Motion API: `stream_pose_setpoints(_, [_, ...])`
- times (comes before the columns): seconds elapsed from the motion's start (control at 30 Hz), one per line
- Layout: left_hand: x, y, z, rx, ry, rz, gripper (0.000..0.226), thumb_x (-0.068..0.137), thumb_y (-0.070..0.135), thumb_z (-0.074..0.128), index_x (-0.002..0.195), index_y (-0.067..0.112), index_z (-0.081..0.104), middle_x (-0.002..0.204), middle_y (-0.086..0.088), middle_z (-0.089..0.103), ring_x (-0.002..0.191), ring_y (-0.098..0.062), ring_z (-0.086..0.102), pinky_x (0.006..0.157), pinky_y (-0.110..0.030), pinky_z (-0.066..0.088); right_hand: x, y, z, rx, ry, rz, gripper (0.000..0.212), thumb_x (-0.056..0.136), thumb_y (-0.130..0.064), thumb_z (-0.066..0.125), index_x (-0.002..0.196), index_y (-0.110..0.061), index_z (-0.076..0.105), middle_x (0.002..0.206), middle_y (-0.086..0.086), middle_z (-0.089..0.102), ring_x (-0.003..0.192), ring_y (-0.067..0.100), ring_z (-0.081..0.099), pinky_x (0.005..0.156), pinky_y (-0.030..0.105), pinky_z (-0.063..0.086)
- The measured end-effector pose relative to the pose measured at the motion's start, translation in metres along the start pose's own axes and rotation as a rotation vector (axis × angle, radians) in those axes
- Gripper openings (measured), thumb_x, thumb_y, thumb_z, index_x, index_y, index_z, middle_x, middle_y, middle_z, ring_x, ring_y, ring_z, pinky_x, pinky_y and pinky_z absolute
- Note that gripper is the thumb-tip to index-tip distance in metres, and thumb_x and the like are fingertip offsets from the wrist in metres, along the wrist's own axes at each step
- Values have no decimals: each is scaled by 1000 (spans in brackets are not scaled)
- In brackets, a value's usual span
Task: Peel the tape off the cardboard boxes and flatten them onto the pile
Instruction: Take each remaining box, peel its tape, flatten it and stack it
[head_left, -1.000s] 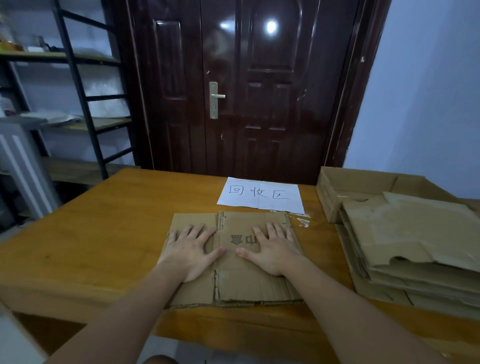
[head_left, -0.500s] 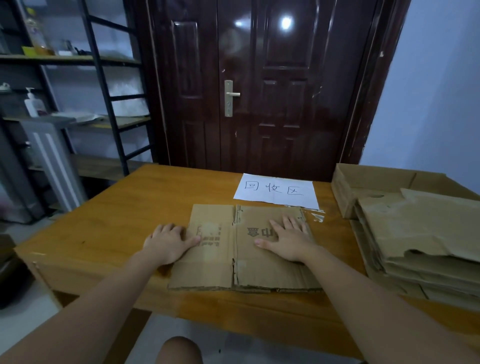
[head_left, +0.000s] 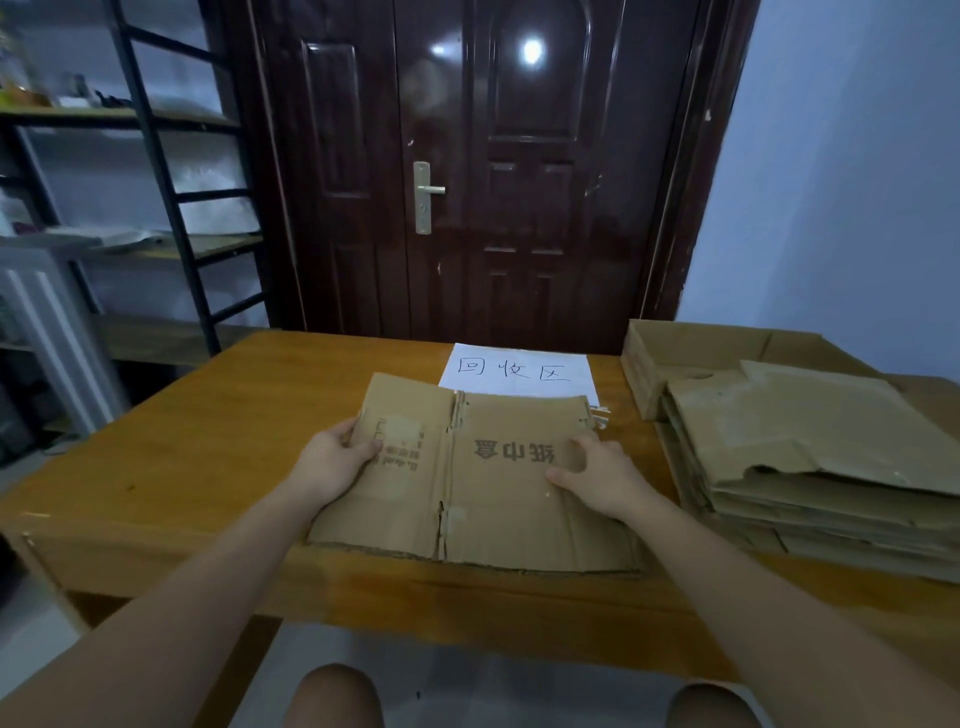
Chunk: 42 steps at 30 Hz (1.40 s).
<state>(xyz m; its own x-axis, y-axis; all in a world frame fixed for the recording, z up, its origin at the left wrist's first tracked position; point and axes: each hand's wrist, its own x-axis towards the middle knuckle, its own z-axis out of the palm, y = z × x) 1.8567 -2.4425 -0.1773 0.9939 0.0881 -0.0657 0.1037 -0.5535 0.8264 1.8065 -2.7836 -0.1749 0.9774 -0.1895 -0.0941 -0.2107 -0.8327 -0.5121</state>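
A dark double door (head_left: 478, 171) fills the back wall, with a metal shelf rack (head_left: 156, 208) to its left. In front stands the wooden tabletop (head_left: 208, 447). On its right side lies the pile of flattened cardboard (head_left: 810, 441), several sheets deep, with an open cardboard box (head_left: 691, 353) just behind it, touching the pile's far edge.

At the near middle of the tabletop is the flattened box (head_left: 493, 488), printed characters on its face; its near edge rests on the tabletop while its far edge tilts up, overlapping the lower edge of the white paper sign (head_left: 519, 369) that lies behind it.

The left hand (head_left: 332, 462) holds the flattened box at its left edge, thumb curled over the top face and fingers apparently underneath, though they are hidden. The right hand (head_left: 602, 478) takes the right side, thumb on the face and fingers curled round the edge; both grips are closed on the cardboard.

Small scraps of tape or card (head_left: 600, 413) poke out at the box's far right corner.
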Motion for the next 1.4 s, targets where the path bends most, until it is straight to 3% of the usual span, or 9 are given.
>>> stream_pose_setpoints(0.2, [-16,29,-28,-128,53,55,66,101,36,64,158,25,33,128,-6,62,85,-14,63,63,-27,48,-13,-25,-45,229,16,-31,86,78,-48,85,150,-25,45,143,5,32,122,25,46,107,41,42])
stream_pose_setpoints(0.4, [-22,95,-35,-204,54,206,54,104,32,59,156,33,41,141,1,55,101,-15,60,71,-23,47,-18,-39,-131,114,166,-148,94,78,-50,83,155,-24,38,148,8,30,121,26,49,108,39,41])
stream_pose_setpoints(0.53, [-21,155,8,-323,-68,269,62,103,34,62,159,32,35,155,11,46,126,-15,57,103,-36,51,-21,-6,-200,-5,273,-100,95,79,-45,84,157,-20,35,149,12,34,132,32,47,111,41,37])
stream_pose_setpoints(0.7, [-34,228,91,-315,-327,356,104,84,35,85,163,23,19,151,9,51,114,-6,62,79,-21,54,-30,82,-269,-36,349,45,88,79,-35,86,153,-12,43,155,16,42,141,33,42,114,39,32])
stream_pose_setpoints(0.8, [-44,259,143,-279,-426,354,113,77,35,90,164,23,18,144,8,57,116,-12,63,89,-31,57,-41,136,-293,-62,379,142,79,80,-34,86,148,-13,51,153,15,46,140,32,44,112,36,33])
stream_pose_setpoints(1.0, [-74,279,229,-136,-528,343,88,85,27,84,157,16,35,106,16,60,90,0,58,64,-13,46,-56,228,-293,-155,369,274,76,82,-37,84,148,-17,52,148,22,45,135,37,47,113,41,35])
stream_pose_setpoints(1.23, [-79,261,263,224,-490,307,96,88,59,71,162,20,23,157,-9,37,139,-27,44,111,-40,42,-43,261,-254,-387,223,278,67,97,-63,48,150,-22,45,157,14,35,135,36,45,111,51,40])
stream_pose_setpoints(1.33, [-72,254,268,630,-373,396,98,84,85,49,161,31,22,158,-11,23,146,-32,28,118,-49,32,-43,245,-241,-465,93,254,89,87,-86,26,141,-20,52,149,10,49,127,30,52,103,47,47])
stream_pose_setpoints(1.4, [-69,258,272,697,-311,574,81,92,79,40,160,36,26,167,-5,14,153,-33,13,122,-53,18,-42,238,-235,-403,30,245,100,80,-93,24,153,-26,38,153,7,47,132,29,51,105,45,46])
